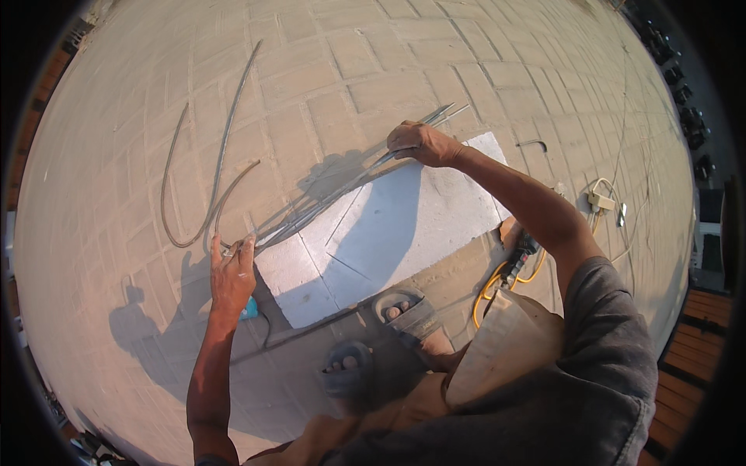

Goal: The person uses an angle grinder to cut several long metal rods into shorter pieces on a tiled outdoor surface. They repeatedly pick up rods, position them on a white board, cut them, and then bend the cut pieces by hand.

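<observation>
A bundle of thin grey rods stretches along the far edge of a white rectangular block. My right hand is closed round the bundle near its right end, above the block's far edge. At the other end, my left hand grips the rods between thumb and fingers, just off the block's left corner. Beyond it, the rods bend into long curved ends over the paving. Straight dark lines mark the block's top, and my arm's shadow falls across it.
My feet stand by the block's near edge. A black power tool with an orange cable lies right of them. Further right is a pale socket box. A blue tool rests beside my left wrist. Brick paving surrounds everything.
</observation>
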`<move>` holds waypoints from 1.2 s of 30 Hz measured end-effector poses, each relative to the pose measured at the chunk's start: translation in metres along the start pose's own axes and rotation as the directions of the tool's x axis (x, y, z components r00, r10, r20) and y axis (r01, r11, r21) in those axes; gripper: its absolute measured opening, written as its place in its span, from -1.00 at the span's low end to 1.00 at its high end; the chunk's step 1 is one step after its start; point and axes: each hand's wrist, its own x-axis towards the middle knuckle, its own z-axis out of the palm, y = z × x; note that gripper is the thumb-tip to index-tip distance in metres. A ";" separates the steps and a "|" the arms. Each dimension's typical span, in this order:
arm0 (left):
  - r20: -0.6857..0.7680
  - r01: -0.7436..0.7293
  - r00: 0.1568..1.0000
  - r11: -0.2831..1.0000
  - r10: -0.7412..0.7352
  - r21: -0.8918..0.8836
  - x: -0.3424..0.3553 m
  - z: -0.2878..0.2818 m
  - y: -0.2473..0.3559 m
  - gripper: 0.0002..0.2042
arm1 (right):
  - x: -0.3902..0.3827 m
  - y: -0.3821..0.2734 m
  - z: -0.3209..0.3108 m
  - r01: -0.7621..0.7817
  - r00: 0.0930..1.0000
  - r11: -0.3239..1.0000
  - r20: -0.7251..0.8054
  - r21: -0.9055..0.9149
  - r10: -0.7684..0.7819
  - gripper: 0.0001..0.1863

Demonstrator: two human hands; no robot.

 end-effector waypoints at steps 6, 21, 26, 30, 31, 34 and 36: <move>0.044 0.037 0.998 0.996 -0.034 -0.083 0.025 -0.005 0.007 -0.60 | -0.013 0.021 0.011 -0.108 0.993 0.992 0.037 -0.058 0.110 -0.88; 0.061 0.029 0.998 0.995 -0.023 -0.098 0.020 0.016 0.012 -0.64 | -0.019 0.030 0.012 -0.142 0.976 0.969 0.134 -0.200 0.170 -0.78; 0.050 0.040 0.998 0.995 -0.036 -0.093 0.020 0.012 0.018 -0.63 | -0.012 0.030 0.008 -0.125 0.976 0.962 0.144 -0.243 0.163 -0.77; 0.213 0.159 0.969 0.973 -0.122 -0.166 0.002 -0.003 -0.001 -0.37 | 0.009 0.023 0.013 -0.147 0.967 0.975 0.182 -0.164 0.177 -0.78; 0.224 0.163 0.968 0.967 -0.117 -0.196 0.004 -0.014 -0.006 -0.29 | -0.002 0.022 0.011 -0.177 0.962 0.971 0.179 -0.161 0.205 -0.78; 0.303 0.439 0.891 0.807 -0.337 -0.394 0.007 -0.033 -0.041 -0.55 | -0.021 0.027 0.004 -0.154 0.972 0.962 0.139 -0.226 0.188 -0.76; 0.191 0.438 0.899 0.838 -0.395 -0.326 -0.024 -0.028 -0.085 -0.63 | -0.007 0.014 0.009 -0.220 0.953 0.958 0.171 -0.182 0.251 -0.77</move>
